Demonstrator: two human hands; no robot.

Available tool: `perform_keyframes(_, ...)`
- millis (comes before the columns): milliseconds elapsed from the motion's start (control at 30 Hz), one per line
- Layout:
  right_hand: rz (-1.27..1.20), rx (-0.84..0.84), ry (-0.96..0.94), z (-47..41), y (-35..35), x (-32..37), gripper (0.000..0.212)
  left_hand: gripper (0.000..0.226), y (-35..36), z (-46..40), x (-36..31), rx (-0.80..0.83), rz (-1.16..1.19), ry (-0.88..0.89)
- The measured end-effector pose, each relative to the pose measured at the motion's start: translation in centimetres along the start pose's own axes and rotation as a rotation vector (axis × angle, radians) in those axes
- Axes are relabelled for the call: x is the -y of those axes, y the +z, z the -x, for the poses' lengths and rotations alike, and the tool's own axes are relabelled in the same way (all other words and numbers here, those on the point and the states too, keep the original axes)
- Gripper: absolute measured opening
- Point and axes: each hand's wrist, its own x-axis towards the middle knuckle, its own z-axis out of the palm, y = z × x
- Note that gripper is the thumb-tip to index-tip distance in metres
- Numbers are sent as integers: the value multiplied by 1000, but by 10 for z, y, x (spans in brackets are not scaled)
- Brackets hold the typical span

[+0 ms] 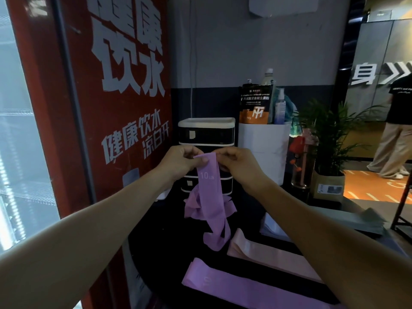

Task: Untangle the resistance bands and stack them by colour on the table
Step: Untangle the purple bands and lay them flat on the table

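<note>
A tangle of purple resistance bands (210, 197) hangs in the air above the dark table (249, 264); one strip reads "10 LB". My left hand (180, 162) pinches the top of the strip on its left side, and my right hand (237, 163) pinches it on the right. Knotted purple loops bunch behind the strip and trail down to the table. A flat purple band (234, 286) lies on the table near me. A flat pale pink band (267, 256) lies just beyond it.
A black-and-white drawer unit (206, 134) stands behind the hands, with a white bin (263, 148) of bottles and a pouch beside it. A potted plant (327, 139) sits at the right. A red vending cabinet (100, 108) stands left. A person stands far right.
</note>
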Motion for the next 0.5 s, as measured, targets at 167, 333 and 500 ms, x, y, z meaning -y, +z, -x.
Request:
perform_keyframes(167, -17, 11, 16, -1, -4, 8, 24, 9, -1, -7, -15, -16, 24, 33)
perform_keyframes(333, 55, -87, -16, -8, -6, 24, 11, 9, -4, -11, -29, 16, 13, 71)
perform_keyframes(500, 57, 5, 17, -2, -9, 33, 16, 9, -1, -8, -41, 10, -8, 103)
